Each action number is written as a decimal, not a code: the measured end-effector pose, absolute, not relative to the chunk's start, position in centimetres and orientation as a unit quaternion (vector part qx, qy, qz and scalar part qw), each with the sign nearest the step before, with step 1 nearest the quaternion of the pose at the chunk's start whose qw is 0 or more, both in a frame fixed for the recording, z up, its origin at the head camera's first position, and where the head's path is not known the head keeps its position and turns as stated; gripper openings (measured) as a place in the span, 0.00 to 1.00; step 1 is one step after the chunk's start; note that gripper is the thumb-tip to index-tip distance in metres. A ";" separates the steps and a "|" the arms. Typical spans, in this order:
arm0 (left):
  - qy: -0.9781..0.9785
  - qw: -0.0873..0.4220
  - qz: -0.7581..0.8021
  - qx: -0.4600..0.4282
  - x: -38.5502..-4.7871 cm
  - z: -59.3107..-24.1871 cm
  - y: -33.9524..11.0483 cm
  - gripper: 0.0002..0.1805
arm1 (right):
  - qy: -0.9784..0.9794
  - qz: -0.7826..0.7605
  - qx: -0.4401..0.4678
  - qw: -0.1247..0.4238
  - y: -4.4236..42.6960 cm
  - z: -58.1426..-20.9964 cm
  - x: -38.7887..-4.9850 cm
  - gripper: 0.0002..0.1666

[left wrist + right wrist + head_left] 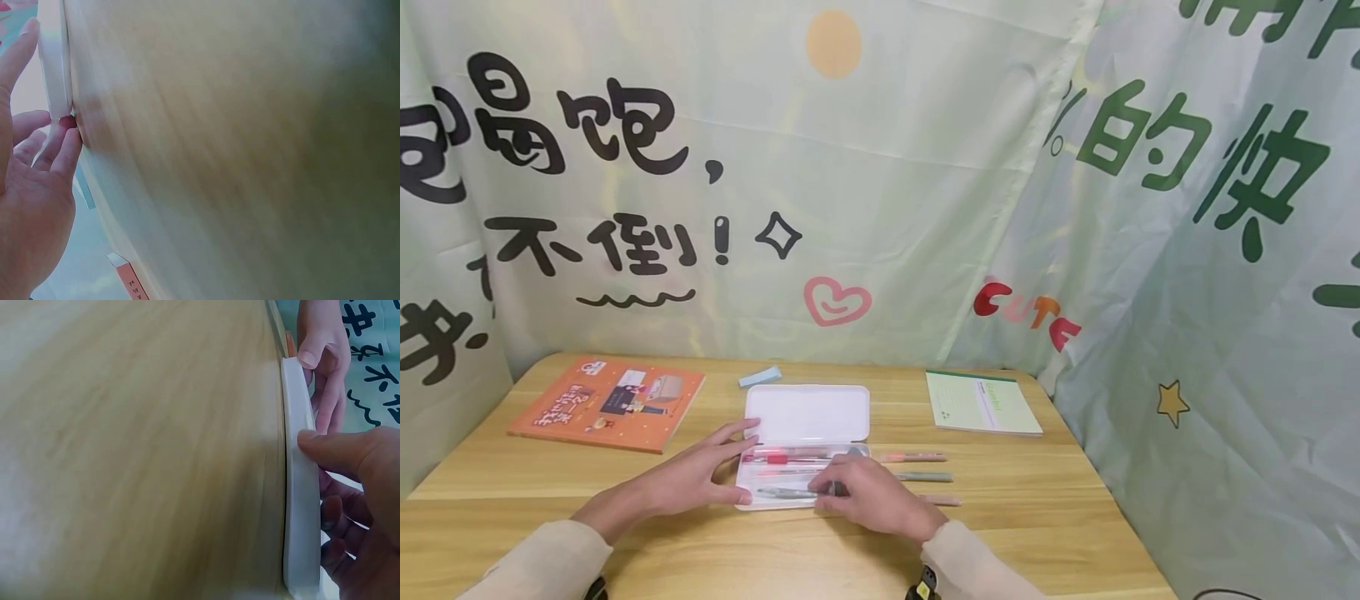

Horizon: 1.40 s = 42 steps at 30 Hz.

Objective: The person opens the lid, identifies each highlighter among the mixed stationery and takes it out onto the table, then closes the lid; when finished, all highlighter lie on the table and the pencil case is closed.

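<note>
A white pencil case (807, 414) lies with its lid folded back on the table; red and pale pens (775, 457) are in its tray. My left hand (685, 481) rests against the case's left side, thumb at the near corner and fingers by the lid. In the left wrist view, fingertips of that hand (40, 200) touch the case's side (55, 69). Over the tray's right half, my right hand (876, 497) pinches a grey pen (784, 493) lying along the near side. The right wrist view has this hand's (369, 487) thumb at the case's front wall (302, 506).
Several pens (932, 477) lie right of the case, partly behind the right hand. An orange book (613, 404) is at the left, a light blue block (760, 377) behind the lid, and a pale green notebook (983, 404) at the back right. Printed cloth hangs behind the table.
</note>
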State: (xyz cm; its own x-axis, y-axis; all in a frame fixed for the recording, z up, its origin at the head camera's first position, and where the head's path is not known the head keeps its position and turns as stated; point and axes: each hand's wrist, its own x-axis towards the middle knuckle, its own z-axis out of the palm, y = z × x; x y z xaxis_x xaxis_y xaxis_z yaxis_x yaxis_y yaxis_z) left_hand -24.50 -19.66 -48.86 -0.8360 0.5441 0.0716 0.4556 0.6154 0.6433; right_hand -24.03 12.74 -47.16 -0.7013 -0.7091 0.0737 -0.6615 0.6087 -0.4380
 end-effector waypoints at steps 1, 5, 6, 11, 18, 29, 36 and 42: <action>0.896 0.065 0.339 0.280 -24.5 -48.9 -19.7 0.52 | 0.897 -0.217 -0.381 0.055 12.7 -47.1 -24.0 0.12; 0.895 0.064 0.340 0.282 -24.5 -48.9 -19.7 0.52 | 0.904 -0.195 -0.376 0.062 12.3 -46.9 -23.9 0.11; 0.895 0.064 0.340 0.282 -24.5 -49.0 -19.7 0.52 | 0.906 -0.189 -0.374 0.063 12.2 -46.8 -23.9 0.11; 0.896 0.068 0.341 0.278 -24.6 -49.1 -19.7 0.52 | 0.911 -0.152 -0.380 0.054 11.7 -46.3 -23.7 0.06; 0.896 0.070 0.340 0.276 -24.6 -49.0 -19.7 0.52 | 0.910 -0.180 -0.366 0.071 11.5 -46.1 -23.7 0.07; 0.896 0.063 0.336 0.283 -24.6 -49.0 -19.7 0.53 | 0.904 -0.269 -0.331 0.034 12.7 -46.0 -23.8 0.06; 0.893 0.069 0.342 0.283 -24.7 -49.0 -19.8 0.53 | 0.901 -0.328 -0.284 0.011 16.1 -45.4 -24.6 0.07; 0.893 0.072 0.344 0.281 -24.6 -49.0 -19.8 0.53 | 0.912 -0.330 -0.242 -0.031 20.9 -44.9 -25.2 0.08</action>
State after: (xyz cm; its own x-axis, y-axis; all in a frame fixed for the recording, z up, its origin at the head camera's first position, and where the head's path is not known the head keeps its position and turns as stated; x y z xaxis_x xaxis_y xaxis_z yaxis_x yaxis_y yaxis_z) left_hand -24.60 -19.79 -48.99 -0.8314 0.5518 0.0649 0.4531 0.6057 0.6541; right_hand -25.23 20.91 -44.86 -0.8809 -0.4213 0.2156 -0.4617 0.6650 -0.5870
